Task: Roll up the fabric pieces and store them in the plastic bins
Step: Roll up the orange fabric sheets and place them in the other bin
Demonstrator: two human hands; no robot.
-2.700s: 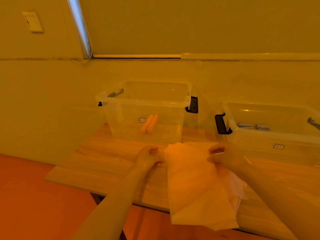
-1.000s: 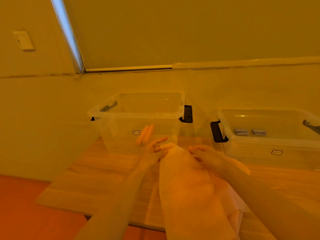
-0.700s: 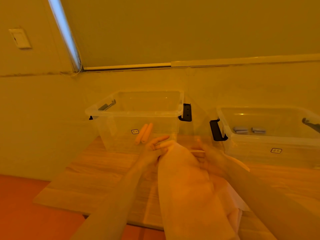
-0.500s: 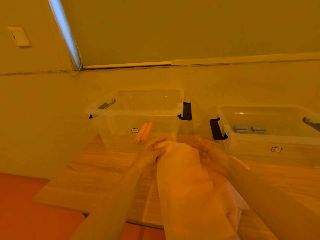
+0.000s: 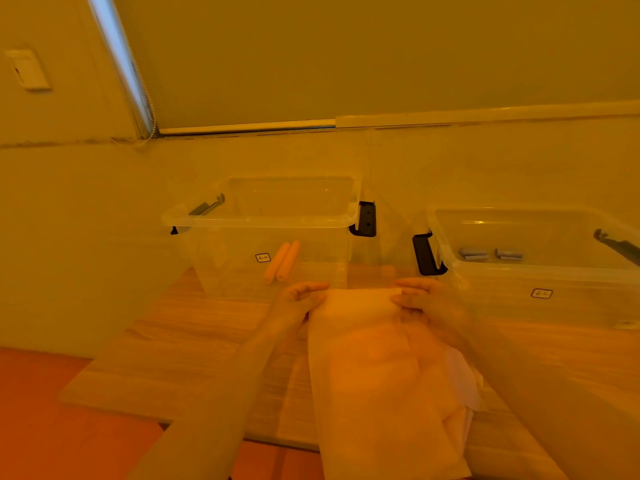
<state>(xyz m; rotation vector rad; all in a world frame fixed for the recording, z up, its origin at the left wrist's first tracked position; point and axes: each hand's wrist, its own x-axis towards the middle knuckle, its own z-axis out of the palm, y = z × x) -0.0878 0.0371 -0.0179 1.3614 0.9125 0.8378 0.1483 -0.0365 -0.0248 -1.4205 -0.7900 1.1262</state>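
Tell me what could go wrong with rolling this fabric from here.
The fabric piece hangs over the table edge, so its weight may skew the roll. The left hand and right hand pinch only the far corners, so the middle could sag. More fabric underneath might get caught in.

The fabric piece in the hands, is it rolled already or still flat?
Still flat: the fabric piece hangs unrolled over the table edge, both hands pinching its top corners.
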